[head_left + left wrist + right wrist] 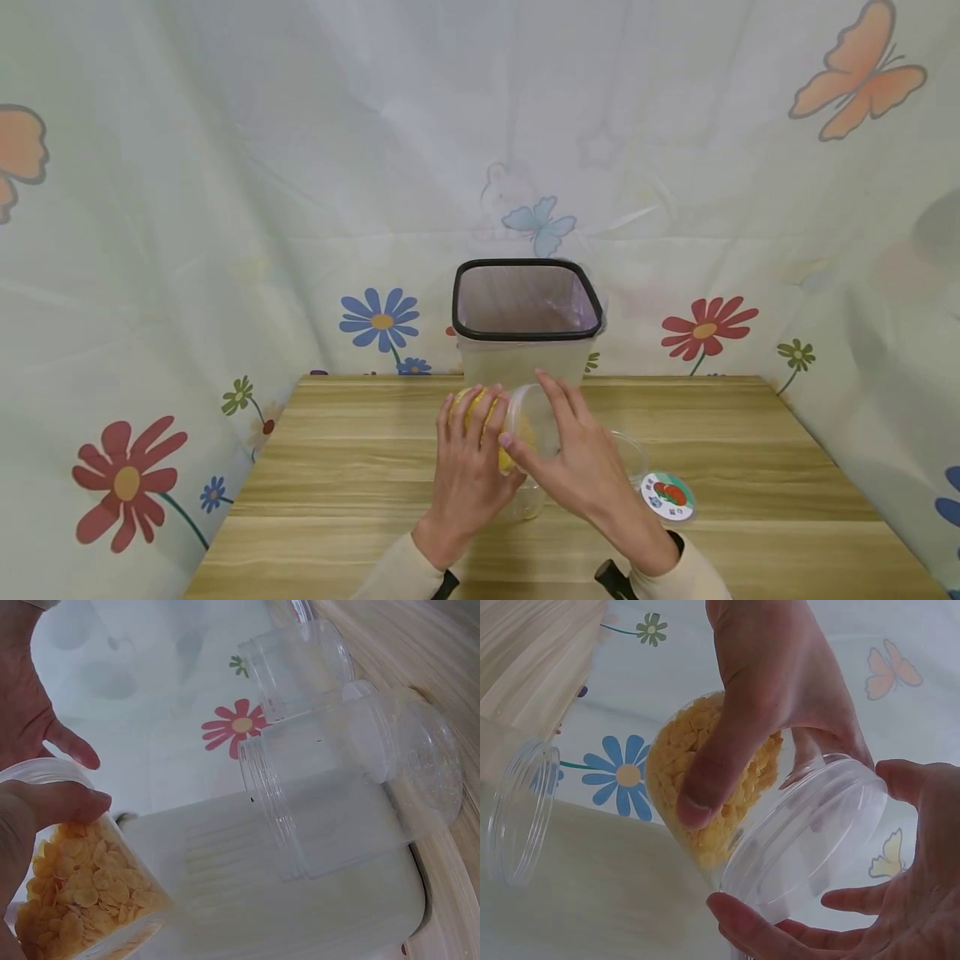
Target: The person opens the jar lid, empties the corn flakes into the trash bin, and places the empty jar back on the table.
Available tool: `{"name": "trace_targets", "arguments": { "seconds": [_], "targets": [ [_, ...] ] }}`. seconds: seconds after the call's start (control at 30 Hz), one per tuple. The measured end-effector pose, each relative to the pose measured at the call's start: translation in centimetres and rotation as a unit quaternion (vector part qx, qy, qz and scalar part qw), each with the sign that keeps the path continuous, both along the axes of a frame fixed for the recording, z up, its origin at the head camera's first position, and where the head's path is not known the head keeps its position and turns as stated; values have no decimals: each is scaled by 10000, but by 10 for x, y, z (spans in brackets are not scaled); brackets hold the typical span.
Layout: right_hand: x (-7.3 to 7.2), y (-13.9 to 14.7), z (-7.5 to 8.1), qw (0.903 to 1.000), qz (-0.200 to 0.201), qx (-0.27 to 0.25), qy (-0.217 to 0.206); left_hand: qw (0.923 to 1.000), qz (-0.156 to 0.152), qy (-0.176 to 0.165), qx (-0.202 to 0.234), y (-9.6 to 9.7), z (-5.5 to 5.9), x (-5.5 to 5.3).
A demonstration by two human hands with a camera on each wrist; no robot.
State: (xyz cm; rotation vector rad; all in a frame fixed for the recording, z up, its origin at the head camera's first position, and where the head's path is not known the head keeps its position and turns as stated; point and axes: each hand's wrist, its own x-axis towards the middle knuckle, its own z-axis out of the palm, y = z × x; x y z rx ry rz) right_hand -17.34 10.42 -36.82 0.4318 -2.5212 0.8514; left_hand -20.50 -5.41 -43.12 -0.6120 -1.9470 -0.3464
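In the head view my left hand (468,467) grips a clear plastic jar of yellow flakes (90,885) round its body, above the table. The jar is tilted, with its rimmed end towards my right hand (573,454). In the right wrist view, the right fingers (761,926) spread round a clear lid (810,840) at that end, with fingertips on opposite sides of its edge. Flakes lie inside, away from the lid. A clear jar (337,787) with an open threaded mouth stands below the hands, partly hidden in the head view.
Another clear jar (300,667) stands near the first one. On the wooden table (337,467), a clear round lid (632,454) and a round label with red fruit (667,497) lie to the right. Behind the table's far edge is a black-rimmed bin (528,336) with a liner.
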Motion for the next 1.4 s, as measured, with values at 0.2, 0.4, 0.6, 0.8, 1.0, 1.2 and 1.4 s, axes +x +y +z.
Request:
{"name": "trace_targets", "arguments": {
  "seconds": [0.2,0.4,0.6,0.8,1.0,1.2,1.4],
  "targets": [
    [0,2,0,9995,273,-113,89,9999,-62,-45,70,0,0,0],
    [-1,5,2,9971,643,-47,397,9995,-206,-62,234,0,1,0],
    [-5,10,3,9876,1185,307,986,9988,-285,-198,359,-2,3,2],
    [-9,18,6,9697,1783,870,1425,9978,-361,-398,391,-5,4,5],
    [-10,23,10,9538,2283,1202,1539,9960,-527,-531,490,-6,4,5],
    [-12,26,12,9401,2628,1393,1668,9950,-612,-609,496,-6,3,5],
    [-7,22,12,9538,2370,1096,1489,9933,-665,-713,621,-7,4,5]
  ]
}}
